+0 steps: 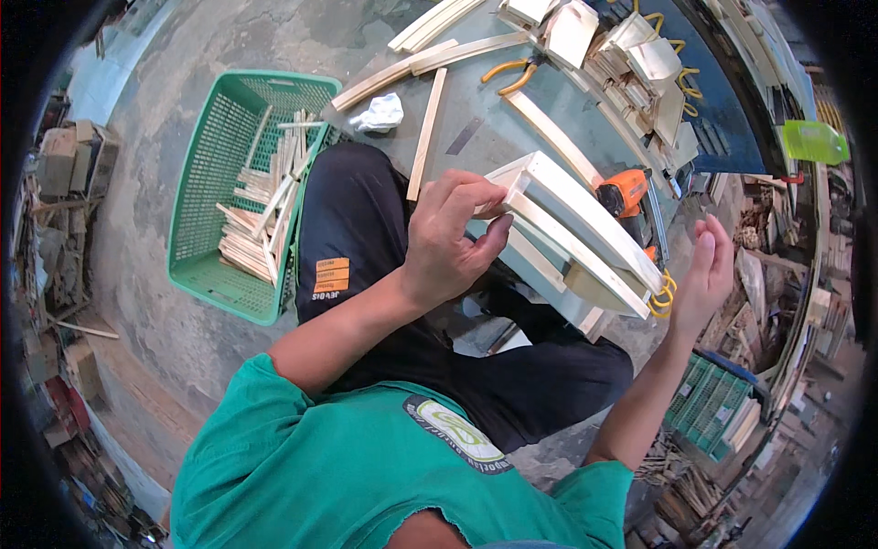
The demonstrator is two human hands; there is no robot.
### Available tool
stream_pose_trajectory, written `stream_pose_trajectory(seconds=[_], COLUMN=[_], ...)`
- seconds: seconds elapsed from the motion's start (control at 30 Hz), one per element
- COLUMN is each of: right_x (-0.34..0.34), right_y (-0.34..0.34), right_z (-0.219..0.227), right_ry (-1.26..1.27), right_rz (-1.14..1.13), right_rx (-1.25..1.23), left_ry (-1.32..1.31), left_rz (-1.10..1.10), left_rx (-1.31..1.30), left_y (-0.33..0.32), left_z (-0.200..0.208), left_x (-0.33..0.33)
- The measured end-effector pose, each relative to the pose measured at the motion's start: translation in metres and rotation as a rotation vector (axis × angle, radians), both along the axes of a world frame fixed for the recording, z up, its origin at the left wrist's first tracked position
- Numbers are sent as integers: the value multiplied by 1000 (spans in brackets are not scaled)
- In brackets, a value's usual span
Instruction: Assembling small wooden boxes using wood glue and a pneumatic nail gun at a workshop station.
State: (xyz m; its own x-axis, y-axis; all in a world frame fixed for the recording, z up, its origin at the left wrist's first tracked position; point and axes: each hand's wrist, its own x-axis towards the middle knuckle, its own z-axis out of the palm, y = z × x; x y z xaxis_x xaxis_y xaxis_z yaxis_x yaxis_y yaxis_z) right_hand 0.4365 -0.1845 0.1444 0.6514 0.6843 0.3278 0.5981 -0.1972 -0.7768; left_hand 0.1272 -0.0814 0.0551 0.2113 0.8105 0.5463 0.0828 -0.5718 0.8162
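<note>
A pale wooden frame (578, 243) of joined slats is tilted in front of me, above the worktop. My left hand (455, 231) pinches its near-left corner between thumb and fingers. To the right, apart from the frame's far end, my right hand (706, 279) is raised with its fingers extended and nothing visible in it. An orange nail gun (624, 194) lies just behind the frame, partly hidden by it. Pliers with yellow handles (514, 75) rest farther back on the worktop.
On my left stands a green plastic basket (203, 174) holding several wooden strips. Loose wooden slats (427, 133) and a crumpled white cloth (379, 113) lie nearby. Stacked wood pieces (640, 59) and a coiled yellow hose (688, 82) are at the back right. A green crate (700, 403) sits lower right.
</note>
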Motion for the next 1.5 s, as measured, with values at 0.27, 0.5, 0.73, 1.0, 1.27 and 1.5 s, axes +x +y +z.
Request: stream_pose_trajectory(seconds=[0.27, 0.5, 0.73, 1.0, 1.27, 1.5], right_x=[-168, -179, -184, -188, -161, -145], right_y=[43, 50, 50, 50, 13, -15], right_z=[17, 1, -3, -4, 9, -2], right_ry=[-578, -609, -520, -514, -489, -463], right_rz=[561, 485, 409, 372, 312, 221], right_rx=[-124, -122, -126, -140, -108, -134], left_ry=[5, 13, 17, -4, -41, 15], left_rz=[34, 21, 8, 12, -144, -317], left_rx=[97, 128, 157, 180, -15, -106], left_y=[4, 7, 9, 11, 15, 29], left_z=[0, -1, -5, -7, 4, 13], left_x=[-3, -3, -2, -1, -11, -17])
